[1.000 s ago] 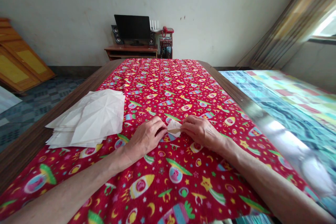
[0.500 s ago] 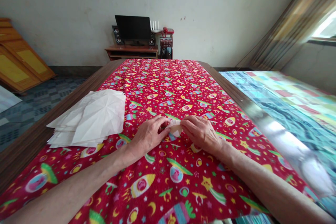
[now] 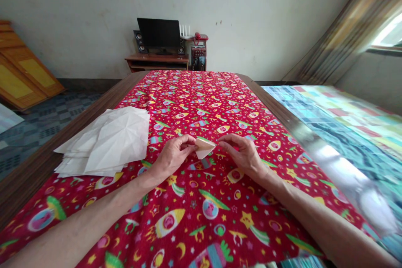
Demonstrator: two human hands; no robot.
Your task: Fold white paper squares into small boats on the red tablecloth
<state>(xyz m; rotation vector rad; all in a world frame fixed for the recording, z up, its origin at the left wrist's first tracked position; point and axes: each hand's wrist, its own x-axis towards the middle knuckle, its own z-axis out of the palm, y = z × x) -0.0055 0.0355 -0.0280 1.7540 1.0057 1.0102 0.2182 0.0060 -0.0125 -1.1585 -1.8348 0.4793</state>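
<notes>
Basically, left hand (image 3: 176, 153) pinches folded paper (image 3: 204, 148) by one corner over red rocket-print cloth (image 3: 196, 194), likely keeping its faces free; right hand (image 3: 243, 155) at opposite tip (can't tell if gripping). Creased white sheets (image 3: 121, 144) stacked leftward, presumably for elbow room.

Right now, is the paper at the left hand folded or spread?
Folded: the paper in the left hand is a compact, straight-edged packet, smaller than the stacked sheets.
</notes>
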